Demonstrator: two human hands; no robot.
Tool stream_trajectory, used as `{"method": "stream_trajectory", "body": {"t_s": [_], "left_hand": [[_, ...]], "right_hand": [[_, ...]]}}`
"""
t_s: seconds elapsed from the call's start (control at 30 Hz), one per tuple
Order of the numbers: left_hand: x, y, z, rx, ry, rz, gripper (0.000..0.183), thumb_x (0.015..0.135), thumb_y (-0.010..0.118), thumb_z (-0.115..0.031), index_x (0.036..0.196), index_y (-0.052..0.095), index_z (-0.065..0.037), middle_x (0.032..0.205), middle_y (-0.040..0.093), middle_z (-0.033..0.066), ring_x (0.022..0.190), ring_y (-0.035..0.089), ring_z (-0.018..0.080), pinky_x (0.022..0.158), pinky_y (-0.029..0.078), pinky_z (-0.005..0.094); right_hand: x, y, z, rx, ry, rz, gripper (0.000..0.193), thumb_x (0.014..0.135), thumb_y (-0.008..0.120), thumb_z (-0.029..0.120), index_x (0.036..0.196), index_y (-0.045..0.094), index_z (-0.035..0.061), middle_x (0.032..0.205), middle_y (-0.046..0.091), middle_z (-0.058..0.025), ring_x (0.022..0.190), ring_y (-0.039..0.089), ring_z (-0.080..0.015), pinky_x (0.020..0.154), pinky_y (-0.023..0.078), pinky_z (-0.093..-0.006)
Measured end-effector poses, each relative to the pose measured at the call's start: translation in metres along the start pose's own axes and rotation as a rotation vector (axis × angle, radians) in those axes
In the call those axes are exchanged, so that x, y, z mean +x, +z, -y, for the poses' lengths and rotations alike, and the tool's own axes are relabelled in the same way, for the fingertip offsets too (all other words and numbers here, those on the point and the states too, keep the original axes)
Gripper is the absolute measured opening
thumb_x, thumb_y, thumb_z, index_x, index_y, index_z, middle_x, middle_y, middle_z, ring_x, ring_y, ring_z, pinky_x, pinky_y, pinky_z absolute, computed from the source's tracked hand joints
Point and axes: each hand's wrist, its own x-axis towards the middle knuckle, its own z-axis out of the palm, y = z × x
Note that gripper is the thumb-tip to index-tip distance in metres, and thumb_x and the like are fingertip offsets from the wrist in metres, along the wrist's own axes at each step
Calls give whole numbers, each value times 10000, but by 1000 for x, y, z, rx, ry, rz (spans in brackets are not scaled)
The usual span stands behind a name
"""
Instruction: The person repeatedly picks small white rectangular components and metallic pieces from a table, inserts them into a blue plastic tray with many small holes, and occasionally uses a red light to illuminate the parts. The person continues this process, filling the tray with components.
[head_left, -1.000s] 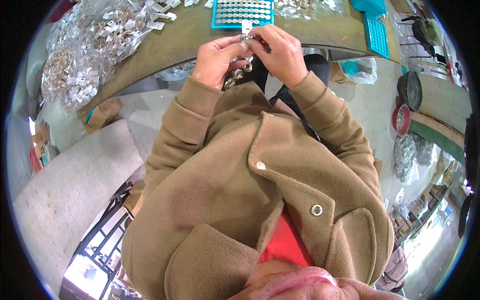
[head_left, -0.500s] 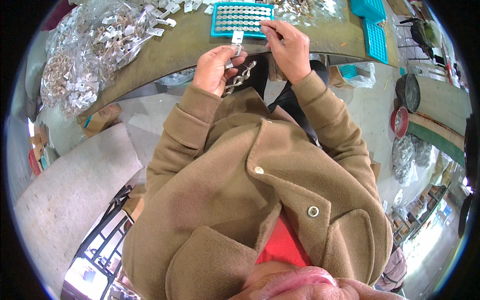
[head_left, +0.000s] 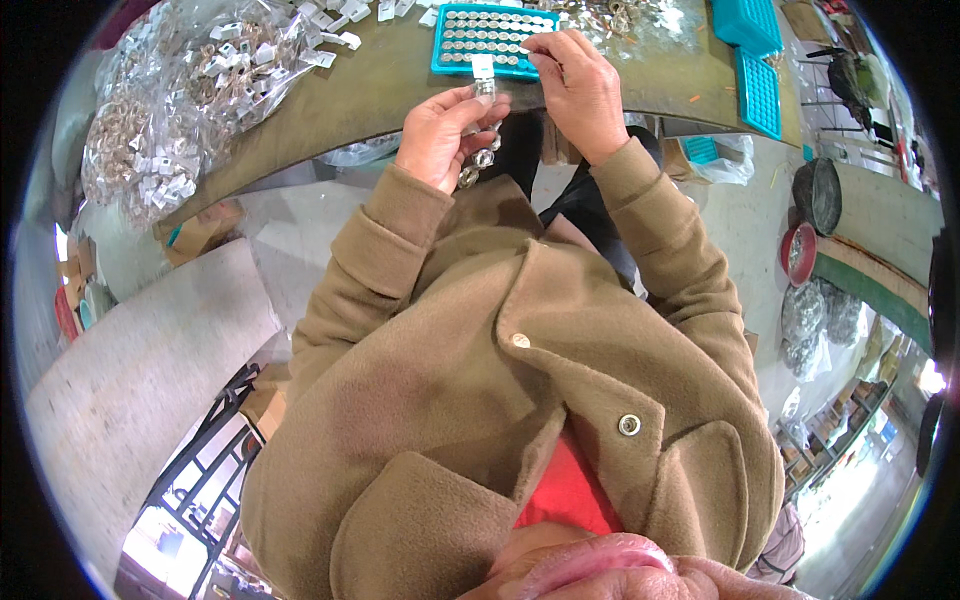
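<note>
My left hand [head_left: 436,135] is closed around a silvery linked bracelet [head_left: 483,157]. Part of it dangles below the fingers, and a white tag [head_left: 483,66] sticks up above the thumb, overlapping the near edge of a teal tray [head_left: 452,70]. Rows of small round silvery pieces [head_left: 490,31] fill the tray. Over its right end is my right hand [head_left: 582,98], thumb and forefinger brought together at the pieces. Whatever lies between those fingertips is too small to make out.
Clear plastic bags of tagged jewellery [head_left: 165,120] heap up on the left of the table [head_left: 370,95]. More loose small pieces [head_left: 640,20] lie at the back. Other teal trays [head_left: 760,92] stand at the right edge. A cardboard box [head_left: 205,232] sits below the table.
The bracelet is bunched closer to my left fingers, with less of it spread out. My right hand stays at the tray's right end, fingers slightly more bent. The whole view has shifted slightly.
</note>
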Motion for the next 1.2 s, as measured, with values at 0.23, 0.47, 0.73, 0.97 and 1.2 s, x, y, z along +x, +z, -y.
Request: {"method": "stream_trajectory", "body": {"t_s": [0.23, 0.47, 0.73, 0.97, 1.2], "left_hand": [[-12, 9, -2, 31, 2, 59, 234, 929, 619, -152, 1132, 637, -38, 1029, 688, 38, 905, 657, 82, 619, 511, 163], [-15, 10, 5, -7, 31, 69, 239, 897, 663, -130, 1113, 656, -29, 1003, 689, 35, 898, 666, 110, 622, 497, 206], [-15, 13, 15, 138, 231, 58, 332, 888, 675, -113, 1206, 632, -28, 1037, 691, 67, 922, 672, 133, 657, 547, 221], [-15, 11, 6, 47, 144, 94, 270, 934, 611, -127, 1170, 622, 2, 1049, 684, 88, 942, 672, 147, 625, 545, 216], [-11, 10, 7, -153, -19, 169, 248, 951, 590, -157, 1149, 606, -10, 1030, 665, 99, 938, 662, 142, 574, 525, 170]], "right_hand": [[-18, -4, 28, 239, 76, 72, 132, 823, 631, 11, 952, 640, 35, 873, 634, -94, 775, 629, -264, 682, 511, -320], [-24, -2, 24, 10, -228, -1, 95, 800, 641, 36, 891, 634, 62, 852, 644, -70, 800, 609, -286, 728, 493, -374], [-21, -13, 20, 260, 92, 166, 148, 794, 693, 64, 906, 597, 49, 812, 616, -66, 771, 609, -204, 701, 487, -302], [-18, -7, 21, 815, 589, 223, 271, 890, 690, 226, 959, 596, -19, 821, 612, -12, 769, 564, -75, 689, 476, -229], [-21, -8, 35, 350, 482, 269, 282, 1005, 509, 226, 1040, 647, -18, 775, 646, -5, 693, 585, -61, 661, 482, -216]]}}
